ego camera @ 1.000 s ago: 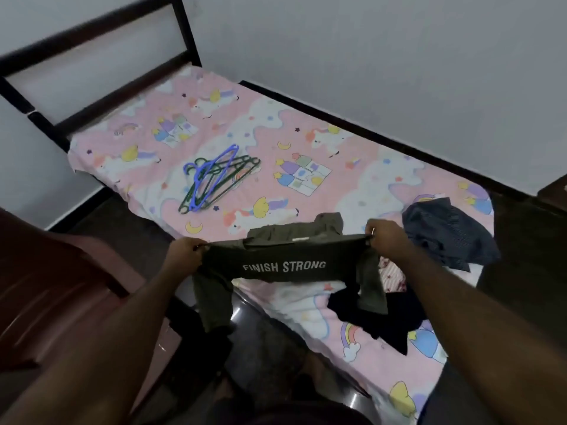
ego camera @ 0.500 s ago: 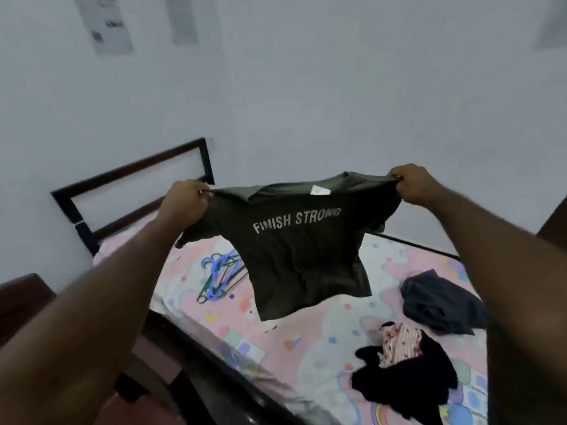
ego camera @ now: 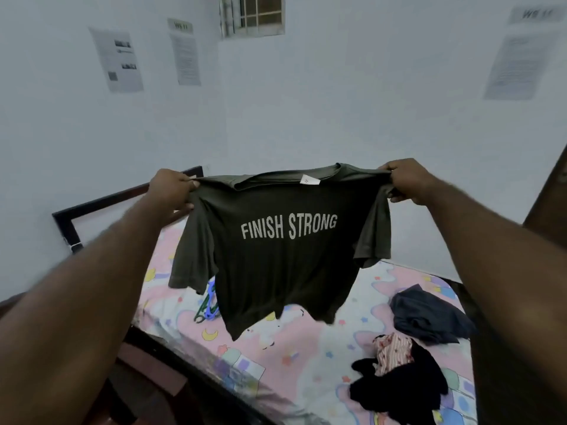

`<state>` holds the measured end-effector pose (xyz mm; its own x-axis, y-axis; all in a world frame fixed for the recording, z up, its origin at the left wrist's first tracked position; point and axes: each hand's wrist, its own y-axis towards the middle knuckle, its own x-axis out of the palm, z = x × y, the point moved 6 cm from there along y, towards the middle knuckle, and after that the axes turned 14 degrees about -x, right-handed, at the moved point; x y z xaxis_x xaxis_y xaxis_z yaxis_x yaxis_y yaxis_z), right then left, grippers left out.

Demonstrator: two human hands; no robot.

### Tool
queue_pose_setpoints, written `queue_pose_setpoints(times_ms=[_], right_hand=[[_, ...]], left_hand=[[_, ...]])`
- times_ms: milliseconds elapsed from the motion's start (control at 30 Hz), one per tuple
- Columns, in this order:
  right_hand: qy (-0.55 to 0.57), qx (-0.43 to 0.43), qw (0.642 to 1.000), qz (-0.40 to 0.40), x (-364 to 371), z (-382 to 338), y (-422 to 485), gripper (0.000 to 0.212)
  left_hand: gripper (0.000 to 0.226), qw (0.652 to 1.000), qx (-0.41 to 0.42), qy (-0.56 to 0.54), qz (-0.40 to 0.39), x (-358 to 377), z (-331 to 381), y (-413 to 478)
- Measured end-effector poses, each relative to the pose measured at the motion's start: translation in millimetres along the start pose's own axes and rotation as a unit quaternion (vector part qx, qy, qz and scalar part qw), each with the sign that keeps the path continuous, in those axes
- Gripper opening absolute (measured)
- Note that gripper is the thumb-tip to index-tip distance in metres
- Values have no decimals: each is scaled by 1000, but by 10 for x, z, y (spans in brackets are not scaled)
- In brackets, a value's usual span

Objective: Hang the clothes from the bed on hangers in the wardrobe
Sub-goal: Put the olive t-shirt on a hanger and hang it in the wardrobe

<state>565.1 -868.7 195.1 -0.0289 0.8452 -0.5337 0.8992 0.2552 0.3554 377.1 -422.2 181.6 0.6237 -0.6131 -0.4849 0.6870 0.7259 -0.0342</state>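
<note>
An olive T-shirt (ego camera: 285,271) printed "FINISH STRONG" hangs spread out in the air above the bed (ego camera: 276,372). My left hand (ego camera: 171,188) grips its left shoulder and my right hand (ego camera: 405,182) grips its right shoulder. Blue and green hangers (ego camera: 208,308) lie on the pink patterned sheet, mostly hidden behind the shirt. On the sheet at the right lie a dark blue garment (ego camera: 426,314), a black garment (ego camera: 402,391) and a striped red-and-white piece (ego camera: 392,351) on top of the black one. No wardrobe shows.
A dark bed frame headboard (ego camera: 92,207) stands at the left against the white wall. Paper sheets (ego camera: 122,59) and a small barred window (ego camera: 251,13) are on the wall. A brown wooden edge (ego camera: 549,197) rises at the far right.
Both hands lifted the T-shirt from low over the bed's near edge up to chest height, and it unfolded to hang flat. The view tilted upward toward the wall.
</note>
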Motion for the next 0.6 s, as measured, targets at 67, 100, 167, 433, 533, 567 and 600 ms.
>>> queue_pose_setpoints(times_ms=[67, 100, 167, 433, 533, 567, 600], right_hand=[[92, 21, 995, 41, 65, 7, -27, 40], [133, 31, 989, 61, 88, 24, -26, 38], [189, 52, 977, 80, 150, 86, -17, 30], [237, 109, 961, 96, 462, 712, 67, 28], [180, 121, 974, 60, 632, 1090, 197, 30], [163, 133, 977, 45, 710, 1277, 253, 32], [149, 143, 978, 29, 780, 1443, 302, 33]], left_hand=[[37, 996, -44, -81, -9, 12, -100, 29], [35, 982, -72, -176, -4, 29, -146, 87], [21, 970, -95, -223, -9, 75, -236, 56], [31, 971, -83, -209, -80, 459, -597, 581], [23, 990, -71, -103, -61, 726, -668, 774], [21, 997, -50, -47, -18, 834, -693, 861], [22, 999, -33, 6, -12, 960, -742, 963]])
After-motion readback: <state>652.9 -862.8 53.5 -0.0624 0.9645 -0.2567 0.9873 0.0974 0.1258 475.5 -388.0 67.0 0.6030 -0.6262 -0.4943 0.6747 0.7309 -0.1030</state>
